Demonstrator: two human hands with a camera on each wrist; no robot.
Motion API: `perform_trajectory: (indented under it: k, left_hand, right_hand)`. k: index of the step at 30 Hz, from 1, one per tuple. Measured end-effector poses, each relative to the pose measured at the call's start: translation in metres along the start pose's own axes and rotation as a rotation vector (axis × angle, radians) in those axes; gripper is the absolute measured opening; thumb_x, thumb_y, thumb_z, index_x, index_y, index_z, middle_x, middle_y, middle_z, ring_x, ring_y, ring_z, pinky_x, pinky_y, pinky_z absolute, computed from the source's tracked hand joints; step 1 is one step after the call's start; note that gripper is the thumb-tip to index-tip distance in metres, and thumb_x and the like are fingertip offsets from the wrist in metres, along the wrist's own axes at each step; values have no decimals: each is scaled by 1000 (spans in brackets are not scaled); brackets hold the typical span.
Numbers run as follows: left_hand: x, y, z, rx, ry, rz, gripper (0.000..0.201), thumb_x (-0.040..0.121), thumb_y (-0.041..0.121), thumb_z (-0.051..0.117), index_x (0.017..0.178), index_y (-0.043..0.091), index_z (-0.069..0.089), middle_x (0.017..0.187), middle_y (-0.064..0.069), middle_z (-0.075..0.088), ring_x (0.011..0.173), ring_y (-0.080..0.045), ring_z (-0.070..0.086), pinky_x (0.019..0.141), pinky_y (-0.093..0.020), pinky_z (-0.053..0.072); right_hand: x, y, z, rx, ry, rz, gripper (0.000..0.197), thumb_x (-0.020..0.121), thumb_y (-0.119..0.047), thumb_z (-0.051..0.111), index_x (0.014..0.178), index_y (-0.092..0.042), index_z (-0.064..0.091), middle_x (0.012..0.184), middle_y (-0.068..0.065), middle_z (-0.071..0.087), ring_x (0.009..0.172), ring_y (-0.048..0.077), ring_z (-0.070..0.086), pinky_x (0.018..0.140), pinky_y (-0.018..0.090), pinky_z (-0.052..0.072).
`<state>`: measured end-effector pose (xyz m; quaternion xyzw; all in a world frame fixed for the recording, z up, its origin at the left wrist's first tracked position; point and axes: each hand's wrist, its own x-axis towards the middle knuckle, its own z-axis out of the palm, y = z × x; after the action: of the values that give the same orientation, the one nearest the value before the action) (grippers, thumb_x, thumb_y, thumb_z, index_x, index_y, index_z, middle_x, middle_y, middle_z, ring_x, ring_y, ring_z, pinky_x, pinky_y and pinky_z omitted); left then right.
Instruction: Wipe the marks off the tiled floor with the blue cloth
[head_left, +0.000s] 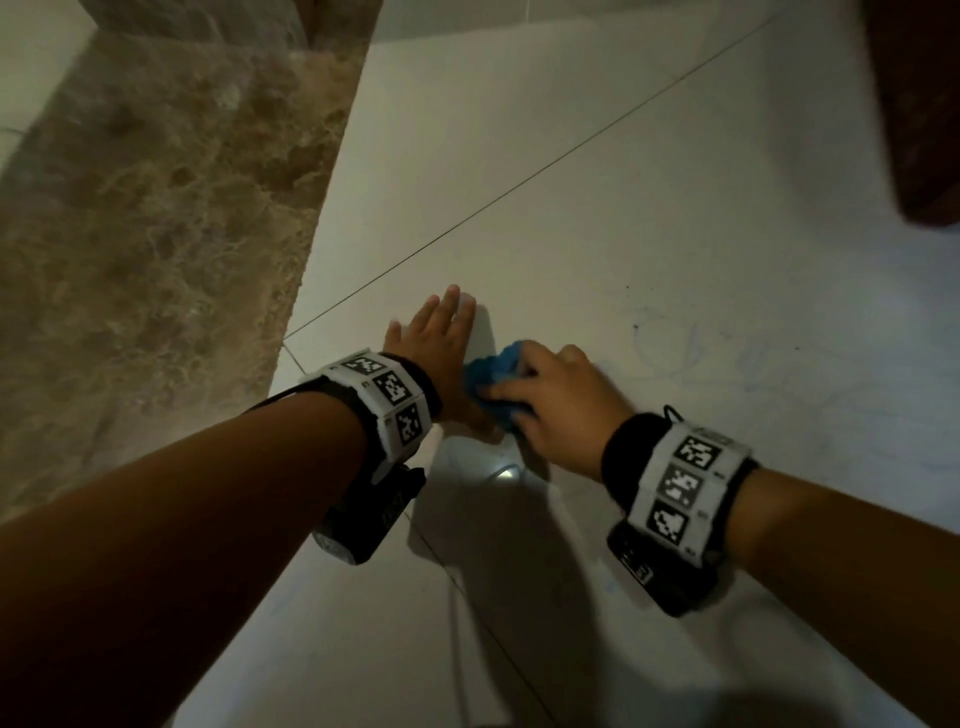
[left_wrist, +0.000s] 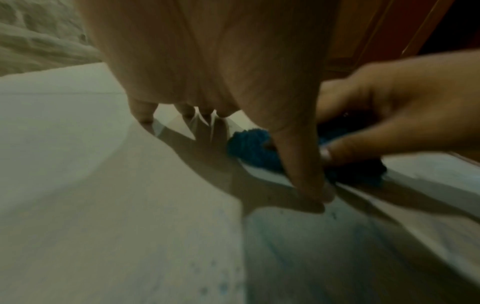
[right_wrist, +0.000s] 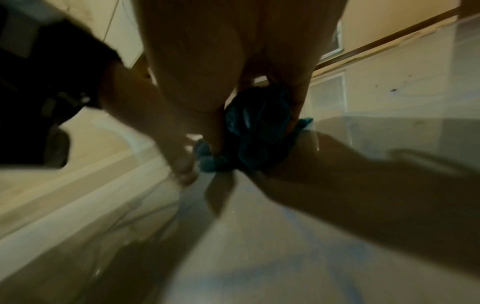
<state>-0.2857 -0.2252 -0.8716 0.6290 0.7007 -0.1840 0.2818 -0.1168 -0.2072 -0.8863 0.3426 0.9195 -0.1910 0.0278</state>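
Our right hand (head_left: 550, 400) is curled round the bunched blue cloth (head_left: 493, 379), pressing it onto the tiled floor (head_left: 623, 218), while our left hand (head_left: 441, 343) lies flat just beside it, fingers straight and spread, palm on the tile as a brace. We judge the wiping is only partly done: faint bluish scribbles (head_left: 727, 353) and a few dark specks (head_left: 635, 327) show on the tile to the right of the cloth, towards the dark wooden furniture (head_left: 914, 104). Off to the left runs the brown marble strip (head_left: 156, 208), where we can make out no marks.
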Motion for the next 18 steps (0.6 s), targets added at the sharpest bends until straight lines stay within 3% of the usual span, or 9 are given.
perform_trajectory:
  k: [3, 5, 7, 9, 11, 12, 18]
  left_hand:
    - [4, 2, 7, 26, -27, -3, 147, 57, 72, 74, 147, 15, -27, 156, -2, -31, 146, -23, -18, 118, -49, 3]
    - [3, 0, 9, 18, -9, 2, 149, 54, 72, 77, 148, 16, -25, 157, 0, -29, 147, -22, -16, 118, -50, 4]
    - [3, -1, 8, 12, 5, 6, 150, 53, 70, 78, 149, 17, -24, 157, 0, -27, 147, -22, -15, 119, -50, 5]
    - [3, 0, 7, 5, 5, 4, 151, 52, 69, 79, 149, 17, -24, 158, 0, -26, 147, -22, -15, 120, -51, 5]
    - [3, 1, 6, -8, -2, -2, 152, 51, 69, 80, 148, 17, -25, 157, 1, -27, 147, -22, -15, 119, -51, 4]
    - [3, 1, 6, -12, -4, -4, 152, 51, 68, 80, 148, 18, -25, 157, 1, -27, 147, -22, -15, 119, -52, 4]
    - [3, 3, 4, 12, -16, -9, 151, 53, 69, 79, 148, 17, -26, 157, 0, -29, 147, -22, -16, 119, -52, 5]
  right_hand:
    - [11, 20, -16, 103, 57, 21, 37, 90, -23, 50, 125, -33, 57, 117, 5, 47, 100, 32, 44, 92, 37, 38]
    - [26, 48, -29, 143, 242, 92, 36, 88, -24, 47, 120, -29, 62, 111, 9, 52, 97, 37, 49, 93, 39, 40]
    - [38, 87, -46, 148, 390, 252, 36, 89, -22, 46, 120, -26, 62, 115, 12, 54, 102, 39, 49, 96, 39, 39]
    - [42, 120, -58, 120, 316, 410, 36, 93, -17, 46, 126, -24, 57, 130, 13, 50, 116, 36, 45, 101, 33, 35]
    - [39, 132, -58, 144, 205, 464, 36, 95, -19, 46, 131, -20, 53, 141, 11, 43, 125, 31, 42, 101, 22, 27]
    - [38, 128, -54, 127, 173, 446, 37, 96, -21, 47, 132, -20, 52, 142, 10, 42, 126, 29, 42, 99, 20, 26]
    - [14, 32, -27, -38, 88, 108, 37, 89, -41, 54, 125, -34, 56, 127, 2, 53, 111, 28, 50, 92, 31, 36]
